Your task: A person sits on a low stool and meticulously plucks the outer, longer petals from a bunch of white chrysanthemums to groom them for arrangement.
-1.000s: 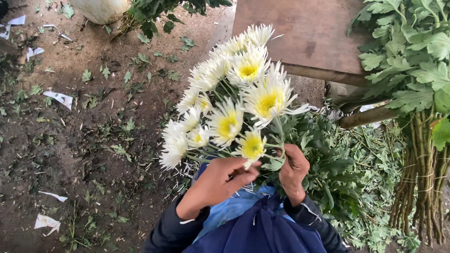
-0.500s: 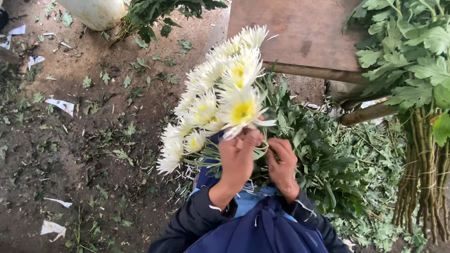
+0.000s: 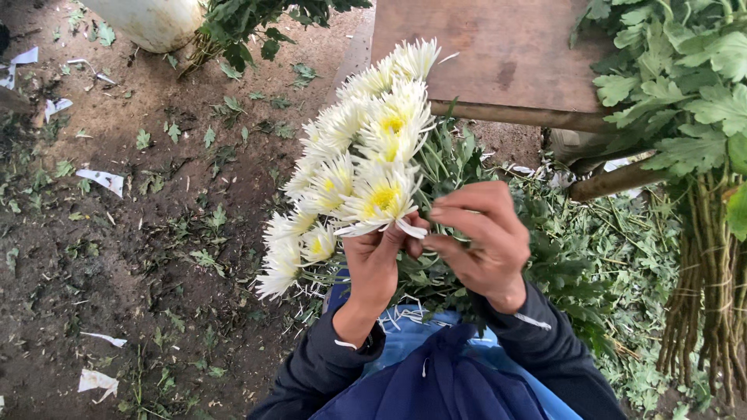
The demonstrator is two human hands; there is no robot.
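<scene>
Both grips, left hand [image 3: 375,264] and right hand [image 3: 478,241], pinch the white flower bunch [image 3: 354,167], heads pointing away.

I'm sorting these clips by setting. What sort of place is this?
Probably an outdoor flower-sorting spot at a farm or market. Both hands, left hand and right hand, work a bunch of white flowers above a dirt floor strewn with leaf trimmings, beside bundled stems.

I am looking at an outdoor flower-sorting yard: bare dirt floor [image 3: 117,257] littered with leaf trimmings [image 3: 622,257], bundled stems [image 3: 708,295] hanging beside a wooden tabletop [image 3: 498,54].
</scene>
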